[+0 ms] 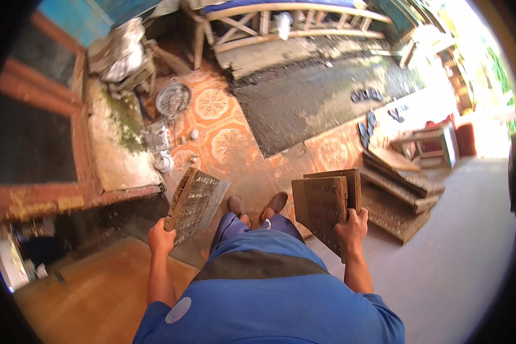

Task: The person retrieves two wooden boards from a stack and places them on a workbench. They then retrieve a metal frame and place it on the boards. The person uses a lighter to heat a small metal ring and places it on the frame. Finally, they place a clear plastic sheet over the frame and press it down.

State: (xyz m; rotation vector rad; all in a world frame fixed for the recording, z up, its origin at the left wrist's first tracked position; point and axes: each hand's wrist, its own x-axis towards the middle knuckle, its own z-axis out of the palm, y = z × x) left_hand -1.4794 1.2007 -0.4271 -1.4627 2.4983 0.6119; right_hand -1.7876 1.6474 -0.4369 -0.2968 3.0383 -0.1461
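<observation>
My left hand (161, 236) is closed on the near edge of a dark wooden board (194, 200) with pale markings across its face. A greyer face shows along its right side, and whether that is a second board I cannot tell. On the other side, my right hand (352, 226) grips a pair of wooden boards (320, 209) by their edges. The front one is dark with faint pale marks, and the other shows behind it. Both loads are held up and tilted, on either side of my legs. Close to my right hand lies a stack of similar boards (393, 215).
Orange patterned tiles (226, 143) meet a dark wet concrete patch (298, 109) ahead. Several sandals (367, 129) lie at the right, near a small wooden stool (433, 143). A basin (173, 100) and a low mossy wall (117, 137) are at the left. A wooden bench (295, 37) stands behind.
</observation>
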